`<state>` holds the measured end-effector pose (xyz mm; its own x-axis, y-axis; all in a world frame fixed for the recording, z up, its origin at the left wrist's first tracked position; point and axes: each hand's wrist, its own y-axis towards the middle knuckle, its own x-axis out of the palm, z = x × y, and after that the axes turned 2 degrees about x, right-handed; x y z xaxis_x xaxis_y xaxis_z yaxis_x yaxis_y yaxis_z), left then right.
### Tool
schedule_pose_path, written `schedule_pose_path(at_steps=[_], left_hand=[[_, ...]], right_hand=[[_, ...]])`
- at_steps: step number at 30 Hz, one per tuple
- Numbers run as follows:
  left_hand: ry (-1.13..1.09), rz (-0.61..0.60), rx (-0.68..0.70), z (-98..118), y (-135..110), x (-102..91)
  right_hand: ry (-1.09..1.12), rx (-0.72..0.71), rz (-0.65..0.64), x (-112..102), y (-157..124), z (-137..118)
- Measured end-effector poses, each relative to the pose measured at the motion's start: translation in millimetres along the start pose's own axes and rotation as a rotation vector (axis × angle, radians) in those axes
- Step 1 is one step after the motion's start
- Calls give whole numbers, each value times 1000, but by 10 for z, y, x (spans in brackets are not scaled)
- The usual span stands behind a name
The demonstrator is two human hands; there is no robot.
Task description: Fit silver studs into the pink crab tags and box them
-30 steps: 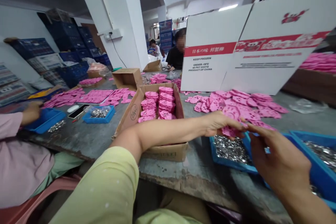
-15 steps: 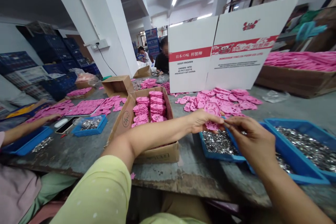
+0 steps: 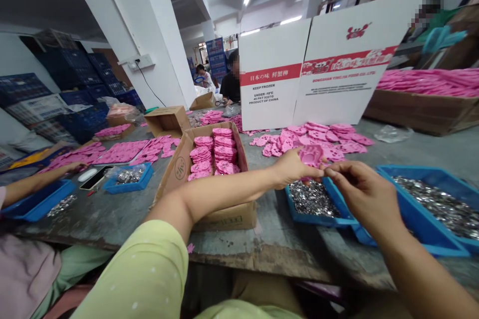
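Note:
My left hand (image 3: 295,167) grips a flat pink moulded piece (image 3: 311,155) with a raised pattern, above a blue tray (image 3: 299,217) of small shiny metal parts (image 3: 312,198). Close against it, at the piece's right edge, my right hand (image 3: 359,184) has thumb and fingers pinched together. Whatever lies in that pinch is too small or hidden to make out. Behind the hands spreads a loose pile of similar pink pieces (image 3: 337,139). Left of my forearm, a cardboard box (image 3: 243,152) contains stacked pink pieces (image 3: 224,145).
More blue trays (image 3: 422,244) with metal parts stand at the right. A white carton panel (image 3: 277,109) rises behind the pile. A long carton (image 3: 415,109) of pink pieces sits far right. At the left, a co-worker's arm (image 3: 45,179) reaches over the table near a phone (image 3: 96,178).
The pink piece has turned and tilted in my left hand, showing its raised pattern more from above. Both hands have shifted slightly right and stay close together.

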<state>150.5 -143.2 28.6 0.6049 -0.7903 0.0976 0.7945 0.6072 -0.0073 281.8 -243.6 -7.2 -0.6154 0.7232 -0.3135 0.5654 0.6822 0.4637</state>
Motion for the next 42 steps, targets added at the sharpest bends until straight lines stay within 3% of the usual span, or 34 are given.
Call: schedule_pose_path(at_steps=[5, 11, 17, 24, 30, 38, 42], left_hand=[[48, 88, 90, -34, 22, 43], [75, 47, 45, 33, -25, 51], [25, 44, 55, 86, -81, 80], [-41, 58, 40, 102, -88, 76], [10, 86, 19, 128, -82, 65], [22, 107, 18, 89, -60, 70], [71, 128, 24, 76, -35, 75]], right_hand=[[-65, -38, 2, -2, 16, -16], [-139, -272, 24, -65, 37, -48], [-72, -322, 71, -94, 36, -41], [-76, -508, 183, -2, -69, 28], [65, -309, 138, 63, -112, 53], [424, 251, 97, 132, -82, -79], [467, 233, 107, 166, -42, -105]])
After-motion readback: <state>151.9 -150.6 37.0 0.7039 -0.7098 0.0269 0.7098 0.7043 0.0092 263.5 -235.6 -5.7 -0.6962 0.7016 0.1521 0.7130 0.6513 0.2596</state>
